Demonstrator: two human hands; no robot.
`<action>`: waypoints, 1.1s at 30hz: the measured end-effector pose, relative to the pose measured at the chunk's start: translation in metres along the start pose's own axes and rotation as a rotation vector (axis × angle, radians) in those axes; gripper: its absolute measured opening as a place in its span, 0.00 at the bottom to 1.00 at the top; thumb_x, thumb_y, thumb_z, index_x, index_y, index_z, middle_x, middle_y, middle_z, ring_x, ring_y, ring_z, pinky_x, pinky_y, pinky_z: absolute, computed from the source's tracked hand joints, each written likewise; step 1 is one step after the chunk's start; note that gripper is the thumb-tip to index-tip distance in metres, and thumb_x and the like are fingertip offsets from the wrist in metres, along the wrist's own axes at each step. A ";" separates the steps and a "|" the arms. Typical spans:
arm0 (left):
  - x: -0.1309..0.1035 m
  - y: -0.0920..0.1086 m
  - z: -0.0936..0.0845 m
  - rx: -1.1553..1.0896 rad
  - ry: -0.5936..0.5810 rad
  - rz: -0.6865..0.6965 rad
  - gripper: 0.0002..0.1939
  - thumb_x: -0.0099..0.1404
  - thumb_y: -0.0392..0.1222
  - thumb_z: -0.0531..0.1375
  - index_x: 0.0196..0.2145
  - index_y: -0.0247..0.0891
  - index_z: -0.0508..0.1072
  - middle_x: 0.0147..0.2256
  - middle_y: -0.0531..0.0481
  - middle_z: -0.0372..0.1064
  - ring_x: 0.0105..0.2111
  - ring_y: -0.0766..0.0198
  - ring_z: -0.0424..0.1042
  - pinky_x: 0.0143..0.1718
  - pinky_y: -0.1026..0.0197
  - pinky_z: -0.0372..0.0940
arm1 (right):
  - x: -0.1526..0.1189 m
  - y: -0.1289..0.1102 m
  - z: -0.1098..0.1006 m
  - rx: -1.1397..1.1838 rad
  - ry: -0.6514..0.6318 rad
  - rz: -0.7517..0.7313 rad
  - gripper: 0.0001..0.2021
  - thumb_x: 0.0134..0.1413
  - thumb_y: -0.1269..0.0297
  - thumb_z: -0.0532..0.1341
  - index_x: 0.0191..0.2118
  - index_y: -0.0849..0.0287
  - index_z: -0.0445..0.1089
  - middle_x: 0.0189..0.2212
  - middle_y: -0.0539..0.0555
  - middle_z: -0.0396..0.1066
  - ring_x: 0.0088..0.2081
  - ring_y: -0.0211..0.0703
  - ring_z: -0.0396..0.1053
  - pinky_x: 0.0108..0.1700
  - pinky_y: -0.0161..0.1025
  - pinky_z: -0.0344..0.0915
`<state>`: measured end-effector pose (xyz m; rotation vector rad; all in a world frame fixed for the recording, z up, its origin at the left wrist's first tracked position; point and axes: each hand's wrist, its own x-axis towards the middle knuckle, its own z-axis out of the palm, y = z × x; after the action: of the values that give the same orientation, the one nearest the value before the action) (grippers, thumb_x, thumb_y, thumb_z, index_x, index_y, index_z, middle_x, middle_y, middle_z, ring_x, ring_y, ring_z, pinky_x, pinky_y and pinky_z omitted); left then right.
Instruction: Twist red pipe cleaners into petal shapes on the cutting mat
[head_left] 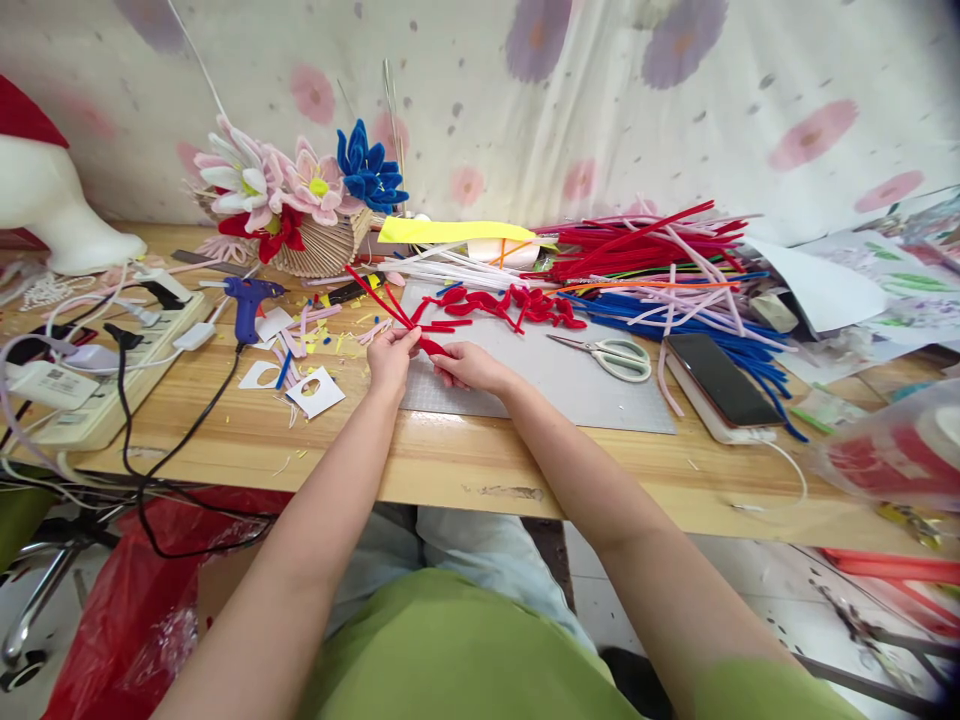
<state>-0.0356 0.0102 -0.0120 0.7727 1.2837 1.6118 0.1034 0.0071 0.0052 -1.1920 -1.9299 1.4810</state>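
Note:
Several red pipe cleaners (pixel 388 301) fan up and left out of my left hand (pixel 391 358), whose fingers are closed round them above the grey mat's left part. Close beside it, my right hand (pixel 466 367) pinches the red fuzzy end of the same bunch. Just behind my hands, twisted red pieces (pixel 510 304) lie in a row across the grey mat (pixel 540 380). Scissors with pale green handles (pixel 619 358) rest on the mat to the right, their blades pointing left.
A blue glue gun (pixel 247 305), a power strip (pixel 127 375) with cables and paper scraps lie left. Fuzzy flowers (pixel 300 185) stand at the back left. Bundles of red (pixel 652 245) and blue pipe cleaners (pixel 720 335) lie back right, near a phone (pixel 724 380) and a plastic-wrapped cup (pixel 900 450).

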 end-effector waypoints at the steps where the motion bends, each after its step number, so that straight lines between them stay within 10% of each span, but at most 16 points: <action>1: -0.001 0.001 0.000 0.001 -0.034 -0.009 0.13 0.45 0.43 0.68 0.23 0.35 0.68 0.20 0.52 0.70 0.23 0.67 0.71 0.28 0.64 0.63 | 0.000 0.001 0.000 0.043 0.001 0.009 0.13 0.59 0.62 0.54 0.25 0.61 0.61 0.14 0.44 0.63 0.12 0.26 0.54 0.14 0.27 0.50; 7: -0.007 0.002 0.001 -0.034 -0.267 -0.065 0.16 0.43 0.43 0.69 0.28 0.35 0.69 0.25 0.51 0.73 0.25 0.67 0.71 0.33 0.61 0.66 | -0.002 0.006 -0.003 0.313 -0.041 -0.005 0.14 0.60 0.57 0.52 0.29 0.62 0.63 0.16 0.46 0.66 0.14 0.27 0.55 0.15 0.27 0.53; 17: -0.004 -0.001 0.003 -0.048 -0.140 0.065 0.14 0.43 0.41 0.69 0.26 0.35 0.69 0.25 0.53 0.71 0.29 0.66 0.72 0.36 0.60 0.66 | -0.008 -0.001 -0.006 0.328 -0.039 -0.017 0.17 0.61 0.59 0.48 0.32 0.63 0.69 0.19 0.49 0.69 0.15 0.28 0.54 0.17 0.28 0.51; 33: -0.002 0.002 0.004 -0.045 0.097 -0.021 0.24 0.40 0.33 0.67 0.30 0.40 0.56 0.19 0.62 0.65 0.23 0.67 0.71 0.30 0.64 0.63 | 0.003 0.013 -0.001 -0.574 0.279 -0.306 0.07 0.54 0.64 0.53 0.29 0.59 0.64 0.28 0.51 0.67 0.31 0.38 0.61 0.33 0.33 0.54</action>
<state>-0.0316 0.0102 -0.0088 0.6587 1.3143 1.6734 0.1071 0.0108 -0.0065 -1.1735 -2.2750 0.5821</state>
